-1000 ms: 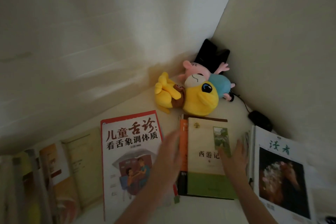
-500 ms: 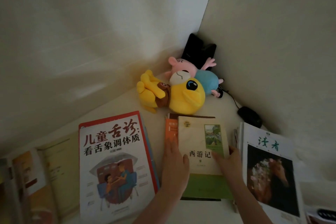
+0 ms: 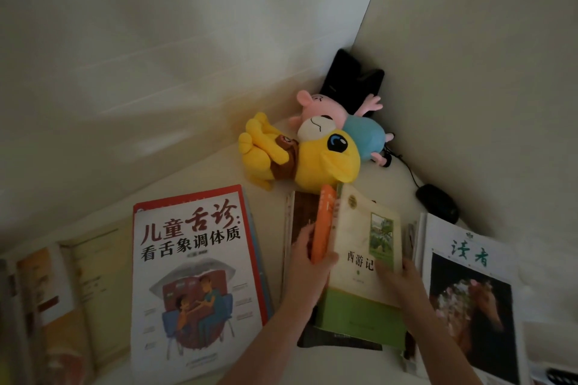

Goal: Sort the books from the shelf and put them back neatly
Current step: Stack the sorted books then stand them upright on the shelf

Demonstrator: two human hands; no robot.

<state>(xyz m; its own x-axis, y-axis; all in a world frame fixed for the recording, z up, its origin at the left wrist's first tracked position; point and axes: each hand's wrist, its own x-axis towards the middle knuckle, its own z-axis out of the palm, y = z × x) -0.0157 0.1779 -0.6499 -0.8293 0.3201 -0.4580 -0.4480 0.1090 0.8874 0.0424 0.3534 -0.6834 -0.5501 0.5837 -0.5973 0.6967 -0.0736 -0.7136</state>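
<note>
A cream and green book [image 3: 362,247] is tilted up off the middle stack, with an orange book [image 3: 325,222] pressed against its left side. My left hand [image 3: 308,262] grips the left edge of these two books. On the cream cover's right side rests my right hand [image 3: 403,281], thumb over the front. A dark book [image 3: 300,212] lies flat underneath them. To the left lies a red and white book [image 3: 194,284] with a cartoon cover. To the right lies a white magazine [image 3: 472,297] with a dark picture.
Yellow plush toy [image 3: 300,156] and pink and blue plush toy [image 3: 344,116] sit in the far corner in front of a black object [image 3: 353,78]. A black mouse [image 3: 438,203] with a cable lies by the right wall. More books [image 3: 59,300] spread at far left.
Both hands closed on the cream and orange books and raised their far end off the stack, uncovering the dark book beneath. The view shifted slightly.
</note>
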